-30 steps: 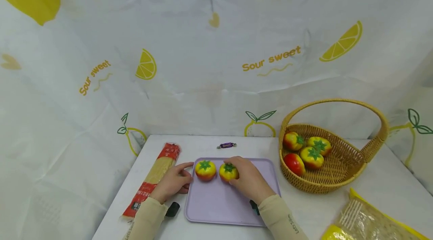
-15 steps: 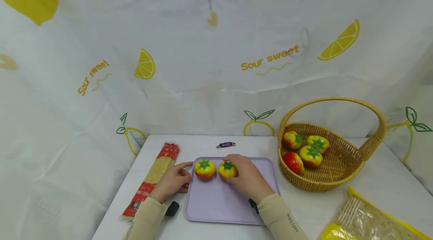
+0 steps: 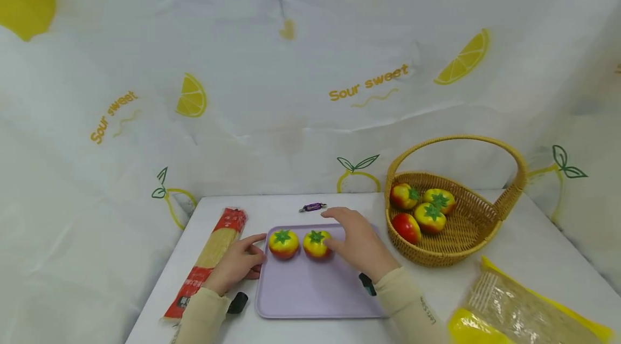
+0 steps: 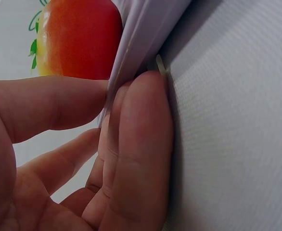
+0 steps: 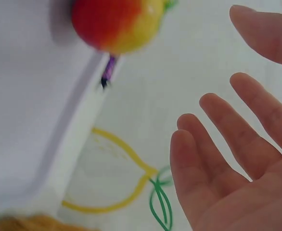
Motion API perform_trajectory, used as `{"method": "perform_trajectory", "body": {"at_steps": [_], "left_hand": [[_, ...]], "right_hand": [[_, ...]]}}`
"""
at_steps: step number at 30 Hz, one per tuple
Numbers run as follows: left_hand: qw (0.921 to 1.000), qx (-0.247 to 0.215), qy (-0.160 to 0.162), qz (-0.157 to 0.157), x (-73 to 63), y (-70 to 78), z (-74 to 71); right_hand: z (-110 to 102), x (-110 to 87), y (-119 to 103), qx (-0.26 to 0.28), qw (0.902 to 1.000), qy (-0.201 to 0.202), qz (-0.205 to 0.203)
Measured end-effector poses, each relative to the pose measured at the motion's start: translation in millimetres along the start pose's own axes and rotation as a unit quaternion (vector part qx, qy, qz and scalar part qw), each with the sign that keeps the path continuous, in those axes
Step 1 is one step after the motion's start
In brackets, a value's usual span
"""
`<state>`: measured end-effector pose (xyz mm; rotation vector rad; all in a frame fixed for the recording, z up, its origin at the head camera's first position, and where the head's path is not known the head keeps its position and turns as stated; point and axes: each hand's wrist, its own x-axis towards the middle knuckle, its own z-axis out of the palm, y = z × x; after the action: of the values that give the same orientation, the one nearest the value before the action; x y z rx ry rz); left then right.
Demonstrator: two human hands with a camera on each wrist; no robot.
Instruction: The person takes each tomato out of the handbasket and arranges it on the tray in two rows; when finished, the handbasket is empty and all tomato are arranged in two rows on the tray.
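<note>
On the lilac tray stand two yellow-and-red toy fruits with green leafy tops, a left fruit and a right fruit. My left hand pinches the tray's left rim; the left wrist view has the thumb against the rim and fingers curled at its outer underside. Over the tray's right part, my right hand is spread and holds nothing. In the right wrist view, its fingers are apart from the right fruit.
A wicker basket holding several similar fruits stands at the right. A red packet of dried noodles lies left of the tray. Behind the tray is a purple-wrapped candy. A yellow-edged clear bag lies at front right.
My right hand has let go of the right fruit, its fingers spreading and rising away to the right. The left hand keeps its place at the tray rim. The whole head view has shifted slightly.
</note>
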<state>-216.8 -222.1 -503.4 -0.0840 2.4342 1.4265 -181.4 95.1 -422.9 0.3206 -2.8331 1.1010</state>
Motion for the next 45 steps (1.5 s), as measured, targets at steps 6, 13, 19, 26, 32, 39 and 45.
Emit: {"method": "perform_trajectory", "body": {"at_steps": [6, 13, 19, 26, 32, 39, 45], "left_hand": [[0.9999, -0.01, 0.002, -0.005, 0.1, 0.1, -0.5], [0.9999, -0.006, 0.005, -0.006, 0.2, -0.6, 1.1], [1.0, -0.002, 0.004, -0.008, -1.1, 0.8, -2.4], [0.9999, 0.002, 0.007, -0.011, -2.1, 3.9, -1.4], [0.9999, -0.001, 0.005, -0.012, -2.0, 2.9, 1.3], [0.9999, -0.005, 0.0, -0.013, -2.8, 3.7, -0.2], [0.9999, -0.005, 0.004, -0.014, -3.6, 5.0, -0.5]], "right_hand": [[-63, -9.0, 20, -0.024, 0.9996, 0.011, -0.006], [-125, -34.6, 83, -0.091, 0.9954, 0.022, 0.02], [-150, -46.1, 128, -0.127, 0.9912, 0.008, 0.039], [-158, -40.2, 148, -0.147, 0.9877, -0.019, 0.051], [-158, -30.7, 148, -0.163, 0.9847, -0.042, 0.046], [-157, -18.6, 148, -0.169, 0.982, -0.072, 0.043], [-158, -11.0, 146, -0.169, 0.9804, -0.091, 0.047]]}}
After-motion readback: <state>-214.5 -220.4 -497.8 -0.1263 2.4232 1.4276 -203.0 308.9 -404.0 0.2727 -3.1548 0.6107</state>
